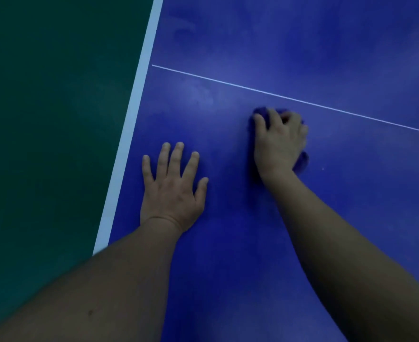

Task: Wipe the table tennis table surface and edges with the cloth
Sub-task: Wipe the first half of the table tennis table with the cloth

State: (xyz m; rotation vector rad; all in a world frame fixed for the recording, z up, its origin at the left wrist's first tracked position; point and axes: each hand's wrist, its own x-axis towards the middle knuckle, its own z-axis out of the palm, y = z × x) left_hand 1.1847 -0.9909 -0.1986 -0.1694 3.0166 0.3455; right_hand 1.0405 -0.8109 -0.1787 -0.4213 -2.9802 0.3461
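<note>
Two bare forearms are seen reaching in from the bottom of the view, out over the blue bench (289, 218), a table tennis table by its markings. Nearest, the left hand (172, 191) is laid flat on the surface, palm down, fingers straight and spread, nothing held in it. It is placed just inside the white edge line (129, 134), which is seen running from lower left up to the top of the frame. Further out and to the right, the right hand (281, 141) is pressed down on a bunched blue cloth (302, 160); the fingers are curled round it, and the cloth is seen poking out past the fingertips and beside the wrist. The cloth is slightly blurred and nearly matched in colour to the bench. Just beyond it, the thin white centre line (289, 98) is crossed over the surface. Pale smears can be made out further up the blue. Left of the edge, dark green floor (55, 119) is shown. No writing or brand can be read anywhere.
</note>
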